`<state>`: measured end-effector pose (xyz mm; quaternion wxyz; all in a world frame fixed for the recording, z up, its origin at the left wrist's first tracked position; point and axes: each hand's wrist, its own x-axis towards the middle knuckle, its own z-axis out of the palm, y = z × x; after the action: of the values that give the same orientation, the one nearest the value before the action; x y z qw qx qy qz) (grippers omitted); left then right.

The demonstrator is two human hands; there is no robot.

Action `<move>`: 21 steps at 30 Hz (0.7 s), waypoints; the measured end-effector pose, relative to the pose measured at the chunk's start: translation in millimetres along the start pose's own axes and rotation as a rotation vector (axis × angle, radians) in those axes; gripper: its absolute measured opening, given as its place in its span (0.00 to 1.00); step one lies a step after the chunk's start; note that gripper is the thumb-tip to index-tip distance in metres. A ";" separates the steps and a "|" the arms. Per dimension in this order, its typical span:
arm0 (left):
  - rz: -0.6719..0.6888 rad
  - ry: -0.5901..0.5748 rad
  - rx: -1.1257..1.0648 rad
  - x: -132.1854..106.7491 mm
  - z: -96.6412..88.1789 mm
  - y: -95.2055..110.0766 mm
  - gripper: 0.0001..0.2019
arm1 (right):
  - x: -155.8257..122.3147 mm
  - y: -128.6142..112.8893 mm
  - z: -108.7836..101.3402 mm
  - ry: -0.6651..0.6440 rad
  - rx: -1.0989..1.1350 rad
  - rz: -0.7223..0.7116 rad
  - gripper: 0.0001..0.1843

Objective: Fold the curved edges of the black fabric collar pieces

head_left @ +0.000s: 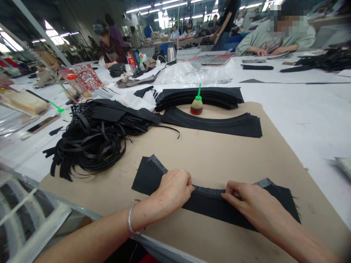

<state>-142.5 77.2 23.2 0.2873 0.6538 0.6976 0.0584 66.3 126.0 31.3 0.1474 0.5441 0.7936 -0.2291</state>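
Note:
A curved black fabric piece (208, 206) lies on a tan cardboard sheet (219, 157) in front of me. My left hand (174, 188) presses and pinches its folded upper edge near the middle, fingers curled. My right hand (248, 201) pinches the same edge just to the right. The fabric's left end (146, 175) and right end (279, 195) stick out past my hands.
A glue bottle with a green nozzle (196, 104) stands behind a second curved black piece (214, 124) and a stack of them (200, 95). A tangle of black strips (93, 140) lies at left. Other people work at the far side.

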 end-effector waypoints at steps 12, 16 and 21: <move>-0.008 -0.008 0.010 -0.2 -1.1 3.0 0.07 | -1.5 -1.1 0.0 -0.003 0.022 0.008 0.15; -0.013 -0.004 0.034 -0.1 -1.8 4.8 0.08 | -1.7 -2.2 -0.5 0.005 0.028 0.007 0.14; -0.002 0.009 0.064 0.1 -1.0 6.0 0.09 | 0.0 -1.7 1.1 0.024 0.039 0.007 0.13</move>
<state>-137.6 78.4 26.8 0.2631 0.6618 0.7009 0.0386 64.8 124.9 30.7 0.1280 0.5523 0.7887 -0.2376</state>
